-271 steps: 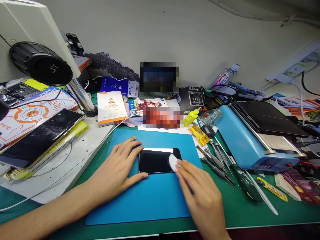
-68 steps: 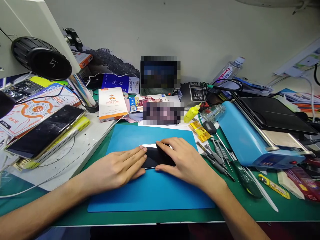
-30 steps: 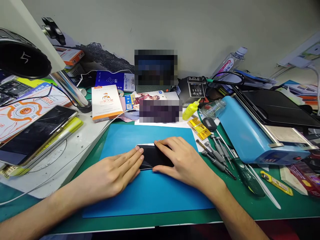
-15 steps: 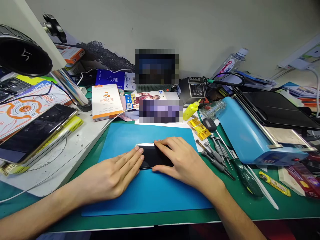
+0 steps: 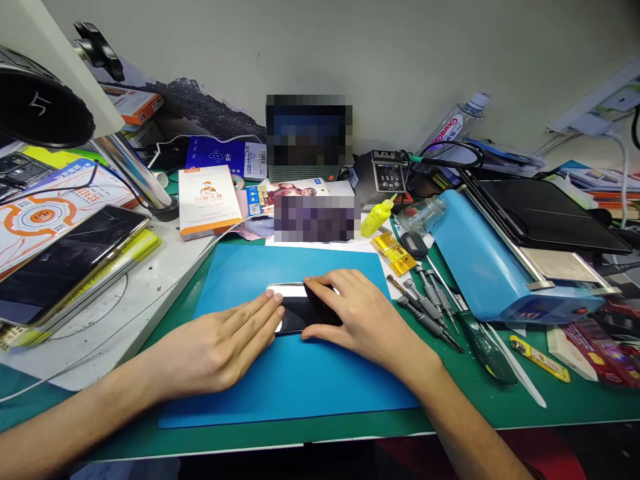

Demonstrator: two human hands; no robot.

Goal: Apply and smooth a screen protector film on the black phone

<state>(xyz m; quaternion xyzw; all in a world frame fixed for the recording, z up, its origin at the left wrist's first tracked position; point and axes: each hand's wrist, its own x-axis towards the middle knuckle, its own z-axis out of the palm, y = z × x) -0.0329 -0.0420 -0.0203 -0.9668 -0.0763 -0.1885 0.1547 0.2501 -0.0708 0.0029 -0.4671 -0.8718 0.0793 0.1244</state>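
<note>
A black phone (image 5: 295,313) lies flat on a blue work mat (image 5: 300,380), with only its left part showing. My left hand (image 5: 220,343) rests flat on the mat, fingers stretched out together, and the fingertips touch the phone's left end. My right hand (image 5: 360,320) arches over the right part of the phone. Its index finger is on the far long edge and its thumb on the near edge, so it holds the phone across its width.
Several screwdrivers (image 5: 425,313) lie just right of the mat on the green cutting mat (image 5: 475,400). Beyond them are a blue machine (image 5: 480,267), a yellow knife (image 5: 540,349) and a yellow bottle (image 5: 375,217). At left are an orange-white box (image 5: 207,200) and stacked phones (image 5: 65,263).
Nine seconds ago my right hand held a white cloth on the phone's right end; the cloth is now gone and the hand lies over the phone. Over the last second both hands kept still.
</note>
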